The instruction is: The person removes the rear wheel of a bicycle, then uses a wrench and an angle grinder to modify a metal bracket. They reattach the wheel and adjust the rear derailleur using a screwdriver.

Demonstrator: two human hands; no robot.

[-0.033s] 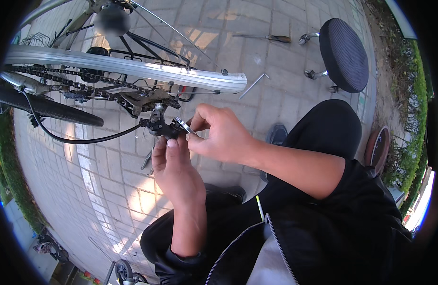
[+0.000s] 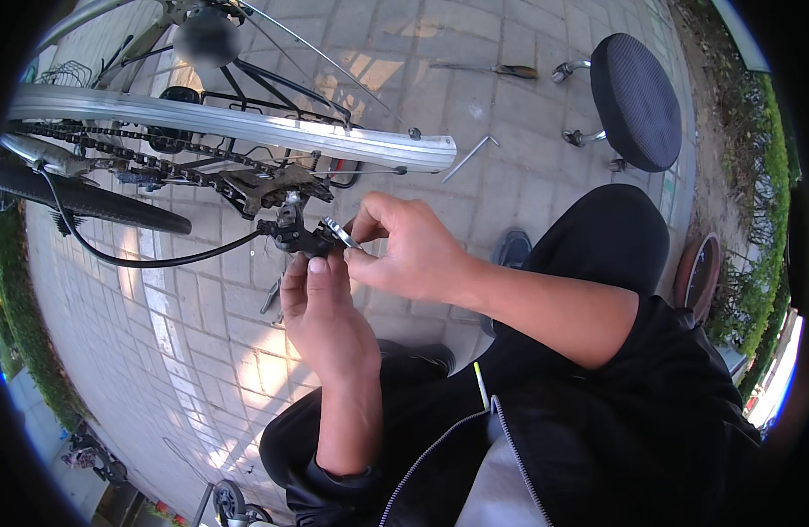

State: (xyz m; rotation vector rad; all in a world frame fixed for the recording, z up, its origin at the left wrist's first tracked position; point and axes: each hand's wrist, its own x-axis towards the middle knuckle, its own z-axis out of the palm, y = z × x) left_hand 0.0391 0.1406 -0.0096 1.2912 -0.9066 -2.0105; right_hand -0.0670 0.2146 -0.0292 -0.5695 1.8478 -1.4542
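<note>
A black rear derailleur (image 2: pixel 292 233) hangs at the end of the bicycle's chain (image 2: pixel 145 158), left of my hands. A black cable housing (image 2: pixel 172 261) curves into it from the left. My left hand (image 2: pixel 325 307) grips the derailleur's lower end from below, thumb up against it and fingers closed. Beside it, my right hand (image 2: pixel 404 246) pinches a small silver metal plate (image 2: pixel 341 233) with notched edges between thumb and forefinger. That plate touches or nearly touches the derailleur's right side; whether it is attached is hidden by the fingers.
Above the derailleur stretches a bare silver wheel rim (image 2: pixel 246 119); a black tyre (image 2: pixel 97 200) lies left. On the paving are a hex key (image 2: pixel 468 160), a screwdriver (image 2: pixel 514 71) and a partly hidden metal tool (image 2: pixel 271 294). A round stool (image 2: pixel 635 101) stands at upper right, a hedge beyond.
</note>
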